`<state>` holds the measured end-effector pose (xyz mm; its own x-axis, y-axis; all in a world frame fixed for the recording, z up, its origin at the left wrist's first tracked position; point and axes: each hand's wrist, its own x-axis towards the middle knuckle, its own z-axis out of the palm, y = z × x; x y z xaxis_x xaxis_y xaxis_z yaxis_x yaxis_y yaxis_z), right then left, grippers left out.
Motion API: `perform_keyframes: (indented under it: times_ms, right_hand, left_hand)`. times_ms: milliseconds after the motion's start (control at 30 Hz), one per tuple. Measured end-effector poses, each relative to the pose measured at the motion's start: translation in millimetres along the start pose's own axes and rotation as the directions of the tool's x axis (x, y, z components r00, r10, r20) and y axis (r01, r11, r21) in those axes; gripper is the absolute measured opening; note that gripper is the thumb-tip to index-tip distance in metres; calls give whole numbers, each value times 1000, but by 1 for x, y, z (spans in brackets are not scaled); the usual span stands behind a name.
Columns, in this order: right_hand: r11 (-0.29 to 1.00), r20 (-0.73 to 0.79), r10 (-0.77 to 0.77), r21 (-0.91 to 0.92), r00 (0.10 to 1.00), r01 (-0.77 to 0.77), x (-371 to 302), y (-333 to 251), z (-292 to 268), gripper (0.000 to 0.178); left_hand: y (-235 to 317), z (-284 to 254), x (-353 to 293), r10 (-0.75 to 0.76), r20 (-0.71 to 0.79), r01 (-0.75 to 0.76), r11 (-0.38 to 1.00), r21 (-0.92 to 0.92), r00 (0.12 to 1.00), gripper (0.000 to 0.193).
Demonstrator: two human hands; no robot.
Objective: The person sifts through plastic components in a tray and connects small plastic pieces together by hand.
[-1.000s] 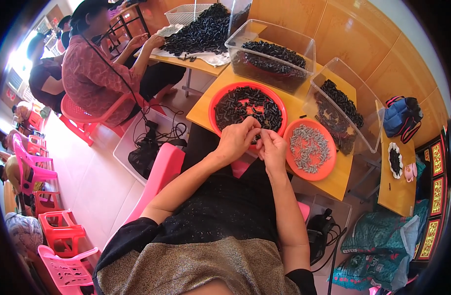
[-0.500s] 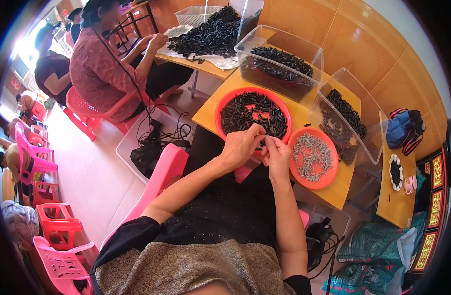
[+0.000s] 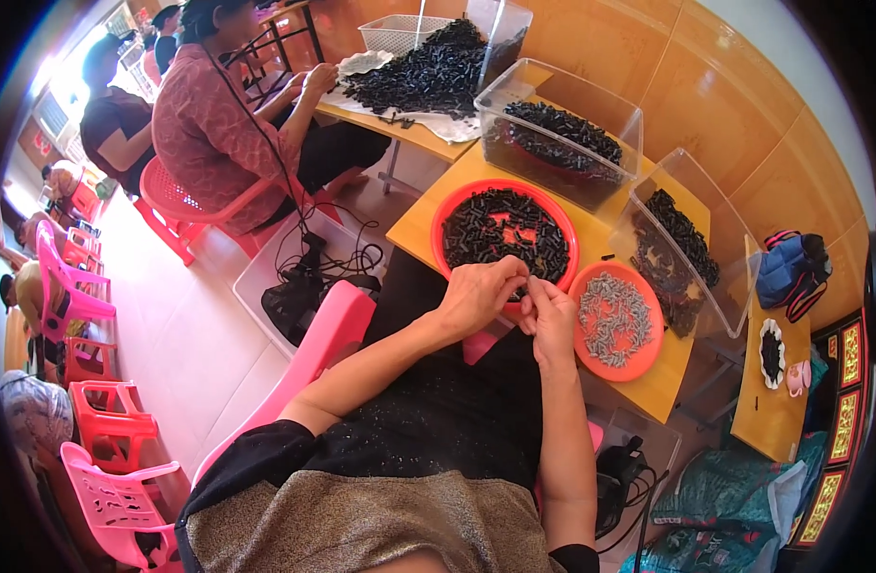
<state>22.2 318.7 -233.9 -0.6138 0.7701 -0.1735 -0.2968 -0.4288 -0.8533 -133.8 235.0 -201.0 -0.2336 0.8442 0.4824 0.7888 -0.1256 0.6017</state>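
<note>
From where I stood, the seated person's left hand (image 3: 484,294) and right hand (image 3: 550,323) met at the near edge of a red basin (image 3: 503,183), fingertips brought together; their own fingers hid the spot, so I couldn't tell whether either gripped anything. The hands covered part of that near rim. Short black pieces (image 3: 466,244) lay inside the basin, and grey pieces (image 3: 617,315) were spread on an orange plate (image 3: 655,329) just right of it, both on a yellow table (image 3: 414,229). One loose black piece (image 3: 607,256) lay near the plate's far edge. Beyond the basin, a clear box (image 3: 543,177) of black pieces blocked the back of the table; another clear bin (image 3: 734,306) crowded the plate's right side. To the left, a pink chair arm (image 3: 333,329) stood beside a crate holding black cables (image 3: 309,286). Farther off, a co-worker in a patterned top (image 3: 209,124) sat by a heap of black pieces (image 3: 423,72) on white cloth (image 3: 457,127). Teal sacks (image 3: 715,506) slumped at lower right, below a blue bag (image 3: 791,272).
</note>
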Motion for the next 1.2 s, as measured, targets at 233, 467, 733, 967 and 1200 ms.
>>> perform_keyframes:
  times_ms: [233,467,733,967,1200]
  right_hand:
    - [998,23,41,36,999,-42,-1,1,3,22]
    - [987,7,129,98,992,-129,-5,-13,5,20]
    - [995,54,85,51,995,-88,-7,-14,9,21]
    - [999,47,18,28,999,-19,-4,-5,7,21]
    - [964,-29,-170,-210,985,160,-9,-7,25,20]
  left_hand:
    - [-7,-3,-5,55,-26,-55,998,13,998,13]
    - [-15,-2,-3,196,24,-197,978,75,980,11]
    - [-9,-2,-2,180,-72,-176,982,62,981,12]
    - [-4,3,-1,126,-102,-113,986,126,987,13]
    - [1,3,-1,-1,-79,13,988,155,997,15]
